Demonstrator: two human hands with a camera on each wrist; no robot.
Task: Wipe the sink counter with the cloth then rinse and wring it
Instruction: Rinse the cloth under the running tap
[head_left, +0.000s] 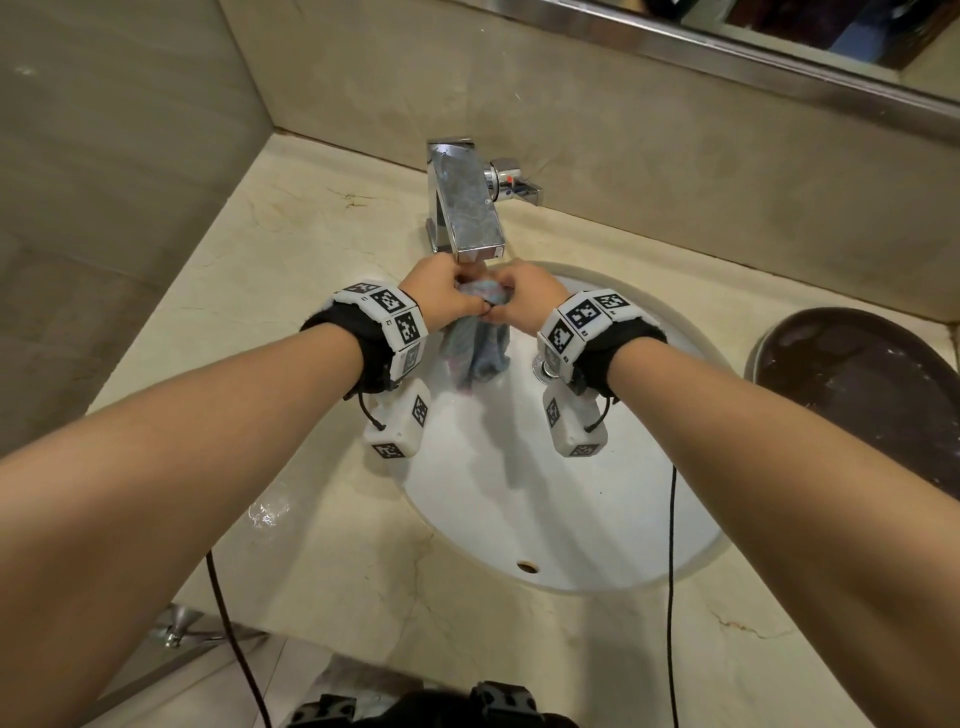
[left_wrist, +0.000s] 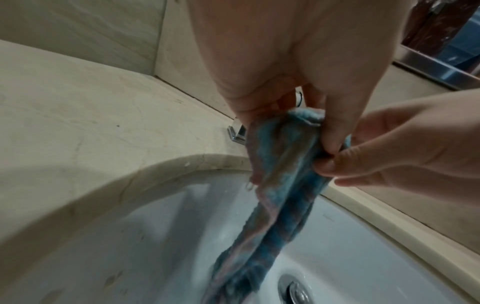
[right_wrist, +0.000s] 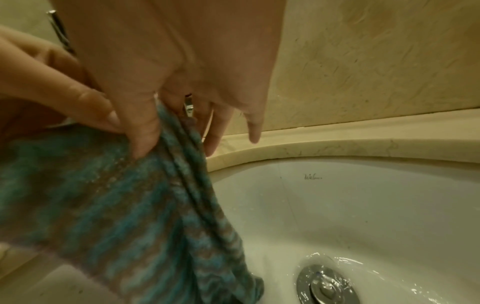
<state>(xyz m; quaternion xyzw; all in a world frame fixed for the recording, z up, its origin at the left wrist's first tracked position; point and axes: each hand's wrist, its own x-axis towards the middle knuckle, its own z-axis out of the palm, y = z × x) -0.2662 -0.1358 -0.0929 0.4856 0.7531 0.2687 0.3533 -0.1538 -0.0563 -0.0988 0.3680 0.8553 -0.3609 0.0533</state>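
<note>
A wet blue-and-grey striped cloth (head_left: 477, 343) hangs bunched over the white sink basin (head_left: 545, 509), right under the chrome faucet spout (head_left: 470, 208). My left hand (head_left: 441, 293) and my right hand (head_left: 522, 299) both pinch the cloth's top, thumbs almost touching. In the left wrist view the cloth (left_wrist: 280, 185) dangles from my left hand (left_wrist: 291, 115) toward the drain (left_wrist: 296, 290), while my right hand (left_wrist: 376, 148) pinches it from the right. In the right wrist view my right hand (right_wrist: 155, 127) pinches the cloth (right_wrist: 116, 205); two outer fingers point down freely.
The beige marble counter (head_left: 270, 249) surrounds the basin, with a water puddle (head_left: 267, 512) at front left. A dark oval tray (head_left: 872, 384) sits on the right. The faucet handle (head_left: 511, 182) sticks out toward the right. Water pools round the drain (right_wrist: 324, 286). Walls close the back and left.
</note>
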